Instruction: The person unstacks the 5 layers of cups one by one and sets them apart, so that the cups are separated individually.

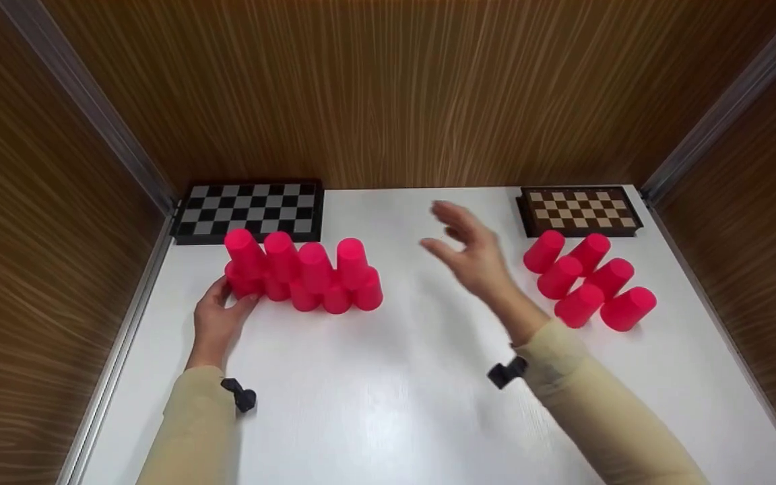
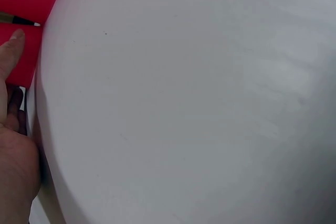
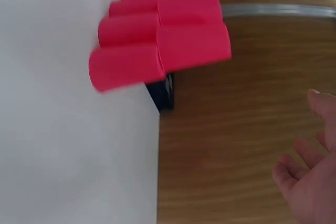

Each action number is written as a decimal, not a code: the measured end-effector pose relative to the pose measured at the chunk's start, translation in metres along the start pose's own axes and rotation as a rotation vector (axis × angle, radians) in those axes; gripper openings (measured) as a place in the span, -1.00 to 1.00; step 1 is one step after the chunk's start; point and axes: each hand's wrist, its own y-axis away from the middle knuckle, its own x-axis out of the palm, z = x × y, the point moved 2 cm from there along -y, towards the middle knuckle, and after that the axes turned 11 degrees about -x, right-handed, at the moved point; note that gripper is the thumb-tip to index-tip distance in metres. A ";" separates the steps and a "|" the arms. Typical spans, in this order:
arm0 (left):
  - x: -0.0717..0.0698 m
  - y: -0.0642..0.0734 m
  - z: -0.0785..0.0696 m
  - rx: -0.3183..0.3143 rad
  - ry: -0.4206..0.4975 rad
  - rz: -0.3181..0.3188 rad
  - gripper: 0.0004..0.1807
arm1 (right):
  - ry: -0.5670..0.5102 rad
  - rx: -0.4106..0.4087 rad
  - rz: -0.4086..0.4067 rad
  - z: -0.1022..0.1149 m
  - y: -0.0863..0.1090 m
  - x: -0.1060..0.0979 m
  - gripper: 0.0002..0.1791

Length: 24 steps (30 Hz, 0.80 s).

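Observation:
Upside-down pink cups stand in a row at the left, with a second layer of several cups on top. My left hand grips the leftmost bottom cup, its thumb on the near side and fingers round the far side. In the left wrist view, the thumb lies against that cup's red-pink wall. My right hand hovers between the two cup groups, holding nothing, thumb and fingers spread apart. The right wrist view shows the two-layer stack sideways, away from the right hand.
Several more upside-down pink cups stand separately at the right. A black-and-grey checkered board lies at the back left, close behind the stack; a smaller brown checkered board is at the back right. Wood-grain walls enclose the white table.

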 end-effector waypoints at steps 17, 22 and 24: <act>0.001 -0.002 0.000 0.004 0.004 -0.002 -0.09 | 0.055 0.245 0.229 -0.020 -0.003 0.113 -0.24; 0.000 -0.002 0.000 -0.001 0.012 0.000 -0.07 | 0.039 0.262 0.223 -0.024 0.000 0.119 -0.23; 0.001 -0.001 -0.001 -0.002 0.015 0.003 -0.08 | 0.025 0.279 0.219 -0.026 0.001 0.121 -0.23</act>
